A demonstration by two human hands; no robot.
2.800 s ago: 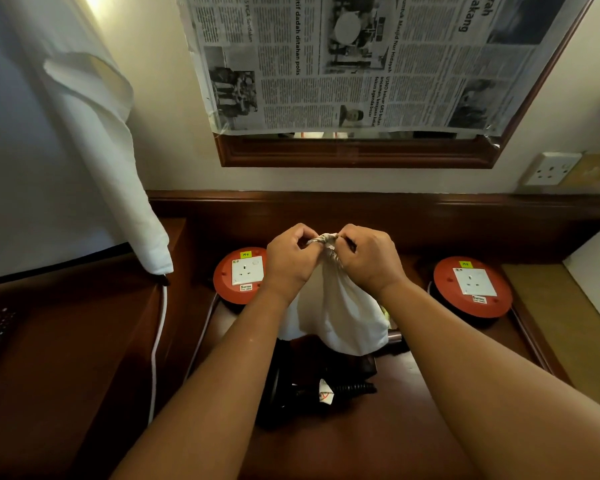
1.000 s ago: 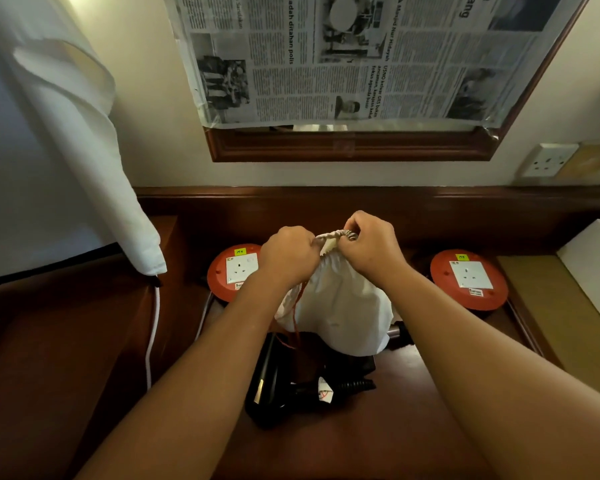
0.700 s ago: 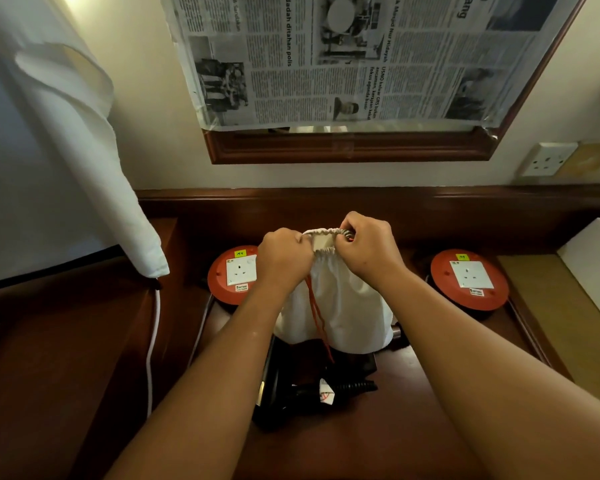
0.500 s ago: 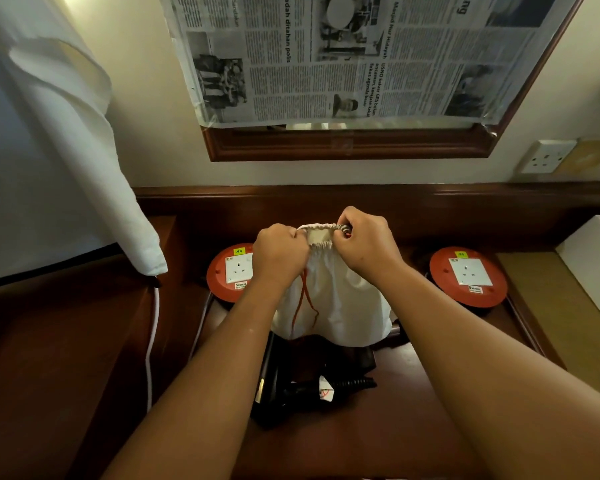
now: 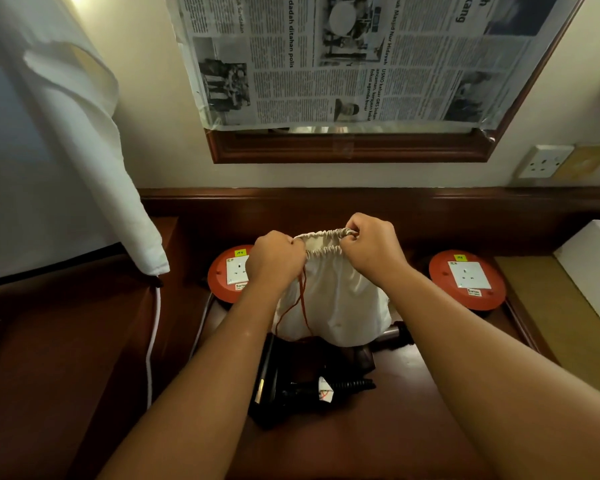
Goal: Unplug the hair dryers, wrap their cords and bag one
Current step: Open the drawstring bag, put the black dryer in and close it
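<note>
I hold a white drawstring bag [image 5: 340, 303] upright above the dark wooden desk. My left hand [image 5: 274, 259] pinches the left side of its gathered mouth and my right hand [image 5: 371, 247] pinches the right side. The mouth is stretched partly open between them. A red drawstring [image 5: 302, 306] dangles down the bag's front. A black hair dryer [image 5: 291, 382] with its cord wrapped lies on the desk just below the bag. A second dark dryer part [image 5: 394, 336] pokes out behind the bag's lower right corner.
Two red round socket reels sit at the back, one on the left [image 5: 227, 275] and one on the right [image 5: 466, 280]. A white cloth [image 5: 84, 140] hangs at left with a white cable [image 5: 153, 341] below. A wall socket [image 5: 542, 161] and a white box [image 5: 596, 268] are at right.
The bag's mouth was bunched tightly between my hands; my hands have moved apart and pulled it open. The red drawstring now hangs loose down the front.
</note>
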